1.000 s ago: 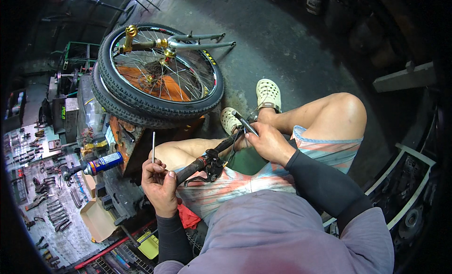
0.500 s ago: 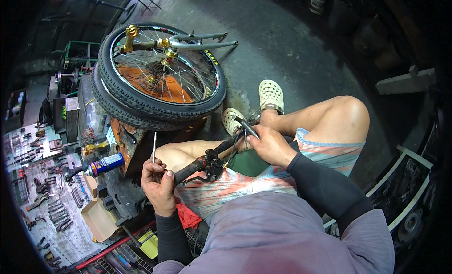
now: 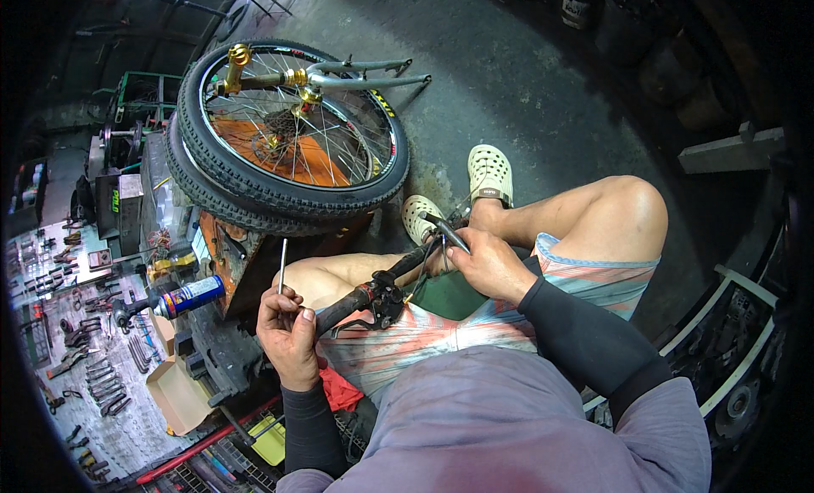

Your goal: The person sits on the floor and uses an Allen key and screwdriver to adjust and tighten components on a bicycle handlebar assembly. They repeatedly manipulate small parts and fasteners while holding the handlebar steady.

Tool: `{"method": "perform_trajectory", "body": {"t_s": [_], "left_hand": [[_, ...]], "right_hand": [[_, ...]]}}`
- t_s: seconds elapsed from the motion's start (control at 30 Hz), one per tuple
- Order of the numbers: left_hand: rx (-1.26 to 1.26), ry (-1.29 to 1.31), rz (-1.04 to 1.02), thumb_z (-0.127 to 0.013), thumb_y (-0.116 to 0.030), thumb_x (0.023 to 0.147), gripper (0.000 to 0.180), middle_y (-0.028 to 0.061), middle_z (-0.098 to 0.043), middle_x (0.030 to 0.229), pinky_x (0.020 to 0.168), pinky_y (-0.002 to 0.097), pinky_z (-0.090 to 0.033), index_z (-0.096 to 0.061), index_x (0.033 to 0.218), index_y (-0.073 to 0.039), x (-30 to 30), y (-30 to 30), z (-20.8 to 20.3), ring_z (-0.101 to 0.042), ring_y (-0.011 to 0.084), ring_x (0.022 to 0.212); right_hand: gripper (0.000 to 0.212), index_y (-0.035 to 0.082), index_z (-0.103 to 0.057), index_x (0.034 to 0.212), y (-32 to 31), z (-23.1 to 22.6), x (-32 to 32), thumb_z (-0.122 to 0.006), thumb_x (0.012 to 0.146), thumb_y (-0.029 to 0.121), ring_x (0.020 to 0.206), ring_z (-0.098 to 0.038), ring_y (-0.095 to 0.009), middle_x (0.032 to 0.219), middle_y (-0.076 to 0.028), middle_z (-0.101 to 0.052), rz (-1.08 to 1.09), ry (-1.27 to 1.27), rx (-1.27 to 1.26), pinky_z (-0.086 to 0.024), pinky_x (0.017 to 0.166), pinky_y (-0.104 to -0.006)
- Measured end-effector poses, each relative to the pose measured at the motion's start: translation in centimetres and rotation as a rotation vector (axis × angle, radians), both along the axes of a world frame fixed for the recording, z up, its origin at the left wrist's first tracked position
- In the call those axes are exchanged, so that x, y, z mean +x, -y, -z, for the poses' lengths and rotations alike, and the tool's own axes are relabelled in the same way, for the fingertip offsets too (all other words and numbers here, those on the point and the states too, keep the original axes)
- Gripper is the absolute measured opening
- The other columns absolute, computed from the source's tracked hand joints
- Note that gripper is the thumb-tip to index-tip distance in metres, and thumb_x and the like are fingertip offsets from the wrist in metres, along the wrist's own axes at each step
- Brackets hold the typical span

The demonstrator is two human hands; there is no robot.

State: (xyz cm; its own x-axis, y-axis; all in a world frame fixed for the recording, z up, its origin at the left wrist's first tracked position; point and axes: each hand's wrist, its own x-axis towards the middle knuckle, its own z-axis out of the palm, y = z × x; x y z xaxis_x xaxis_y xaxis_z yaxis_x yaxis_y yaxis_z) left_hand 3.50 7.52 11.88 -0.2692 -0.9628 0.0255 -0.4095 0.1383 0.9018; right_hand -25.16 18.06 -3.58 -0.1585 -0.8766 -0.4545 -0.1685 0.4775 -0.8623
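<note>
I sit with a bicycle handlebar (image 3: 386, 277) lying slantwise across my lap. My left hand (image 3: 288, 328) is closed around its black grip end, and between those same fingers I pinch a thin metal rod (image 3: 281, 267) that stands upright above my knuckles. My right hand (image 3: 487, 262) is closed around the bar farther along, near its upper end, just above my knees. A black brake lever clamp (image 3: 383, 298) sits on the bar between my two hands.

To my left, an open cardboard box (image 3: 176, 397) lies on the floor; I cannot tell what is in it. A yellow tray (image 3: 270, 442) sits near my left elbow, its contents too small to make out. A blue spray can (image 3: 188, 297) lies on its side beside an orange crate (image 3: 233, 260), and two bicycle wheels (image 3: 288, 145) rest stacked on top of that crate. Loose wrenches (image 3: 97, 374) are spread over the floor at the far left.
</note>
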Motion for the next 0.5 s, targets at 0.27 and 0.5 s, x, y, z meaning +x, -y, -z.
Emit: {"method": "perform_trajectory", "body": {"t_s": [0.27, 0.5], "left_hand": [[0.012, -0.008, 0.005, -0.074, -0.007, 0.085, 0.023, 0.0087, -0.056, 0.115, 0.103, 0.0358, -0.045, -0.057, 0.1, -0.007, 0.25, -0.05, 0.01, -0.055, 0.0181, 0.106], [0.032, -0.026, 0.012, -0.075, -0.009, 0.087, 0.023, 0.0083, -0.056, 0.114, 0.103, 0.0354, -0.045, -0.056, 0.1, -0.007, 0.25, -0.17, 0.05, -0.055, 0.0177, 0.106]], "right_hand": [[0.036, -0.004, -0.067, 0.12, 0.08, 0.03, 0.01, -0.06, 0.104, 0.027, 0.099, -0.072, -0.049, 0.101, -0.032, -0.073, -0.013, -0.016, 0.001, -0.054, 0.091, -0.0563], [0.036, -0.005, -0.067, 0.117, 0.06, -0.04, 0.05, -0.06, 0.103, 0.027, 0.099, -0.072, -0.05, 0.101, -0.033, -0.073, 0.008, -0.011, -0.029, -0.055, 0.09, -0.0572]]}}
